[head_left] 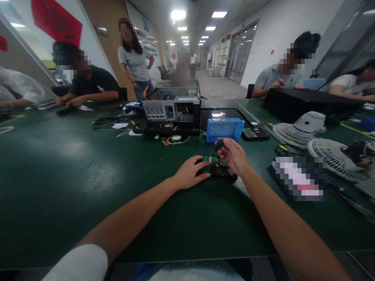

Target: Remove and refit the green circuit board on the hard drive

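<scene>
A small black device with a green circuit board (217,167) lies on the green table (88,179) straight in front of me. My left hand (190,172) rests on its left side, fingers curled against it and holding it down. My right hand (233,155) hovers over its right end, closed round the dark green handle of a screwdriver (218,144) that points down at the board. The tip of the tool is hidden by my fingers.
A blue plastic tray (225,128) and an open computer case (171,110) stand just beyond the device. White fan grilles (299,129) and cables lie at the right. Other people sit around the table, left and right; one stands behind.
</scene>
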A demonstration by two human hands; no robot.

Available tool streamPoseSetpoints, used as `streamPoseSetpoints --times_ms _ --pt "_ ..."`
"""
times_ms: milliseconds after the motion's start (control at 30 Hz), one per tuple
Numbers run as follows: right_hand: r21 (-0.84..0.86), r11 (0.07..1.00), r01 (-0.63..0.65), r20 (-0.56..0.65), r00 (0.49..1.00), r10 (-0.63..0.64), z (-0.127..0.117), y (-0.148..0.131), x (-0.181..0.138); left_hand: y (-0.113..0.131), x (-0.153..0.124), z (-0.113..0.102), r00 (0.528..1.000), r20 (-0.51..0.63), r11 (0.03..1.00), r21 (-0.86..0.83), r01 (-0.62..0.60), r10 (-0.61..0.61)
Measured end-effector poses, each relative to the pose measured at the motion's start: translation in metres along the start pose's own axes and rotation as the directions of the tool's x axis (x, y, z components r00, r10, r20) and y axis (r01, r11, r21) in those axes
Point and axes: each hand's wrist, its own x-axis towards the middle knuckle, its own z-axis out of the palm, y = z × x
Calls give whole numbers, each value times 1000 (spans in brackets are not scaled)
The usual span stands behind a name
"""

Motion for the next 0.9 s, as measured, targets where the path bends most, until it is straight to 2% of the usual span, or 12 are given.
streamPoseSetpoints --times_ms 133,267,533,900 --pt "-94 994 56 -49 997 -60 0 1 1 0 0 0 1000 -5 1000 2 8 -8" --pt "-117 990 74 -8 997 -75 0 1 0 2 0 0 1000 -1 1000 7 5 -5" --pt "-25 999 -29 56 998 31 1 -1 -3 2 0 -1 1000 12 1000 13 18 -18" --pt "11 996 -90 92 992 89 1 -4 -4 1 0 -1 1000 0 1000 -19 14 -14"
